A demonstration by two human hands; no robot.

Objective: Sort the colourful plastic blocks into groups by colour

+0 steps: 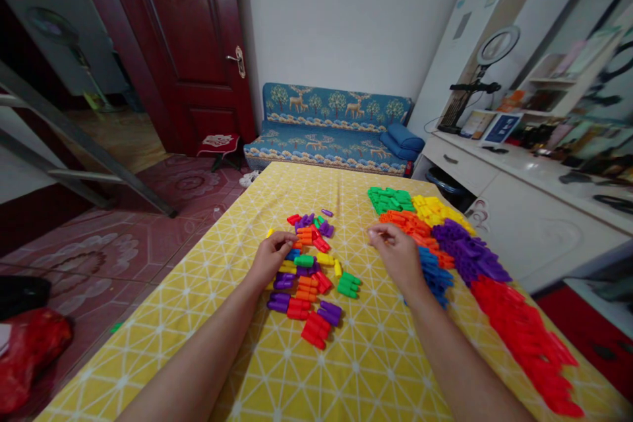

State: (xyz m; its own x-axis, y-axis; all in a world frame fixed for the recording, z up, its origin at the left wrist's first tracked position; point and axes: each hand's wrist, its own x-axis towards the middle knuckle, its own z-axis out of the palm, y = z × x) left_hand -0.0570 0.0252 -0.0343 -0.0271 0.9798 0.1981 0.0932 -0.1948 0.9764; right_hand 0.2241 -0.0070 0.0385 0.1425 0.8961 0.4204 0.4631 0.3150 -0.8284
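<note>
Plastic toy building pieces in mixed colours lie loosely in the middle of the table. My left hand (273, 256) is at the left side of this mixed group, fingers bent together beside some orange pieces (304, 236); what they pinch, if anything, is hidden. Nearby are a green piece (303, 261), green joined pieces (349, 285) and red pieces (315, 330). My right hand (395, 252) is left of the sorted piles, its thumb and fingers curled together, with contents I cannot make out. Close to it are the orange pile (415, 229) and the partly covered blue pile (435, 275).
The yellow patterned tablecloth (198, 336) also bears green (390, 199), yellow (442, 211), purple (467, 252) and red (524, 336) piles along its right side. Beyond the table is a blue sofa (326, 135). A white dresser (465, 165) stands at right, a metal ladder (99, 145) at left.
</note>
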